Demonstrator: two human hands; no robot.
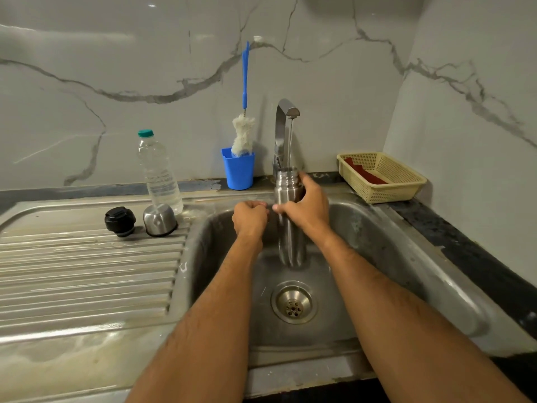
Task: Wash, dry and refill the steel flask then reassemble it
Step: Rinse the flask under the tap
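Note:
The steel flask (286, 187) stands upright over the sink basin (377, 237), its open mouth under the tap (286, 123), and a thin stream of water runs into it. My right hand (305, 207) grips the flask around its upper body. Just left of the flask, my left hand (250, 216) is curled into a loose fist and holds nothing. The black stopper (120, 221) and the steel cup lid (159, 219) sit side by side on the ribbed draining board (87, 271).
A clear plastic water bottle (158, 170) with a green cap stands behind the lid. A blue cup (238, 170) holds a bottle brush (243, 135) by the wall. A yellow basket (380, 177) with a red cloth sits at the right. The drain (293, 302) is below the flask.

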